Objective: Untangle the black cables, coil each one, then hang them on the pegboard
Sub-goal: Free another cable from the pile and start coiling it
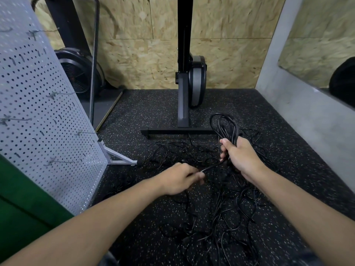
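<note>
Here the right hand (242, 158) grips a coiled cable (227, 127). Its fingers (223, 149) are curled tight round the gathered loops, which stand up above the fist. The left hand (178, 179) is just beside it and lower. It pinches one black strand (211, 167) between thumb and curled fingers, and that strand runs straight across to the right hand.

Under and beyond both hands the tangled cables (230, 208) sprawl over the speckled black floor (153, 110). The heap reaches from near the bottom edge of the view up to the base bar (176, 131) of an upright black exercise machine (183, 73), and some strands touch or pass under that bar.

On the left stands the pegboard (38, 112), a pale perforated panel seen at a slant. Several wire hooks (57, 94) stick out of it and none carries a cable. Its white foot (119, 158) juts out over the floor to the left rim of the tangle. A strip of open floor lies between the heap and the panel.

Behind the pegboard sits a round black fan wheel (76, 73) in a metal frame. A chipboard wall (134, 54) closes the far side and a grey wall (299, 116) closes the right side. The floor between that grey wall and the cables is open. A green block (19, 198) fills the lower left corner, touching the pegboard's near edge.
</note>
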The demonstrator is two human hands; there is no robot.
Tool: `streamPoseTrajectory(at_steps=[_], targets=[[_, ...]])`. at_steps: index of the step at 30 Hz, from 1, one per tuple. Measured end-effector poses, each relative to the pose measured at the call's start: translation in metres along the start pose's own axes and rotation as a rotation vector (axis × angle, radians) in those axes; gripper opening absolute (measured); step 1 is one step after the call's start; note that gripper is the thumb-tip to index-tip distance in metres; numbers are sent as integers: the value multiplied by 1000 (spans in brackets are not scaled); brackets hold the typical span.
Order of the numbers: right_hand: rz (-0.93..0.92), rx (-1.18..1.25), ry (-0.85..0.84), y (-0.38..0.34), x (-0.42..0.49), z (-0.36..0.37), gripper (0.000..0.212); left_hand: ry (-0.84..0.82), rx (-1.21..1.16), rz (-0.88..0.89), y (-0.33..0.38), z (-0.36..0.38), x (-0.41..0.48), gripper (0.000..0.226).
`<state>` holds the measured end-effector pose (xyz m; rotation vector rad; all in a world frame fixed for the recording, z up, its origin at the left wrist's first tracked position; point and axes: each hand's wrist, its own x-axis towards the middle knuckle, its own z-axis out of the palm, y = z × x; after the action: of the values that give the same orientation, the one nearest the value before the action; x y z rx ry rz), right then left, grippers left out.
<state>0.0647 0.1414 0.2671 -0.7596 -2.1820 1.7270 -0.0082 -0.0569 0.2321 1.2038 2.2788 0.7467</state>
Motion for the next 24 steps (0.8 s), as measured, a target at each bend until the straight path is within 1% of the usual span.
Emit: streamPoseTrajectory(at_steps=[2,5,8,11,13,15,16,17,18,20,23,24], targets=[[-23,-172,31,3,3,-4,30,-15,2,-26,-4,-7,0,38],[-39,-332,45,0,5,-7,32,-20,87,-11,-7,-11,2,33],[-54,-571,2,-5,6,-8,35,66,136,92,-4,-13,2,28],[-87,-760,-123,-7,1,-8,43,178,201,206,5,-16,1,21],[-73,-826,-237,-4,-3,-7,60,309,238,281,12,-21,0,21],[-49,-860,-347,-4,-9,-5,83,428,206,342,19,-26,-1,26],[-25,-837,-410,-5,-12,-4,92,458,186,353,21,-28,-1,28],[-2,-776,-483,-6,-15,-4,96,467,164,352,23,-29,-2,30],[15,-686,-559,-7,-19,-4,92,469,142,345,23,-30,-2,32],[48,-562,-697,-10,-26,-9,70,472,107,328,21,-31,-1,31],[22,-516,-818,-13,-27,-12,59,484,66,291,14,-33,0,29],[7,-554,-846,-15,-28,-11,50,490,49,288,12,-34,0,32]])
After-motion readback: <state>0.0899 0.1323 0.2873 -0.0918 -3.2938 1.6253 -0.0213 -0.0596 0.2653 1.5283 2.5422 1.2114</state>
